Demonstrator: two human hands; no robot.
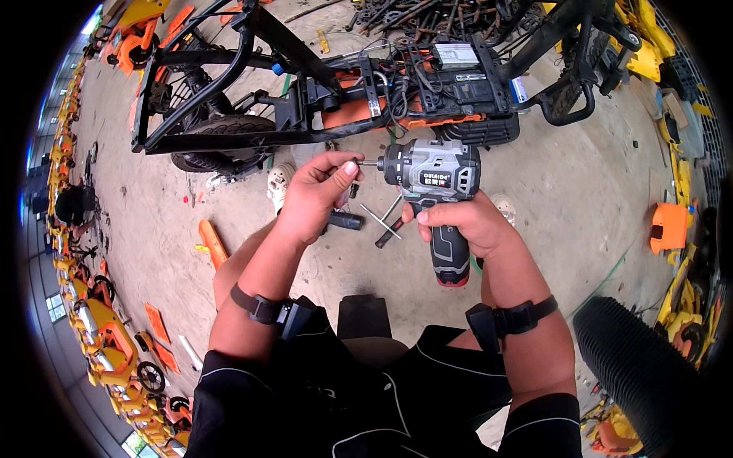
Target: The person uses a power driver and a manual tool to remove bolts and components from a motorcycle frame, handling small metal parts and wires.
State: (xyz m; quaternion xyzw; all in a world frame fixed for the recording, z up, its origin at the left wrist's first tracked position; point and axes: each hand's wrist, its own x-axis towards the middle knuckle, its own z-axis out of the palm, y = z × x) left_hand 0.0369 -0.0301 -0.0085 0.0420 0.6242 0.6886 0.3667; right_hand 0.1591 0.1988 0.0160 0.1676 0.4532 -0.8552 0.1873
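Grey and black, the cordless impact driver (434,183) lies level in front of the seated person, its long axis running side to side and its chuck facing the person's left. The right hand (466,225) is clamped around the pistol grip, wrist straight, with the red-tipped base of the handle hanging below the fist. The left hand (317,191) is the one nearer the chuck: its thumb and forefinger are pinched together on the short driver bit (369,162) projecting from the nose, on the driver's axis. Just beyond stands the stripped black scooter frame (321,99). On the concrete floor (580,206) beneath the hands lies a T-handle wrench (385,221).
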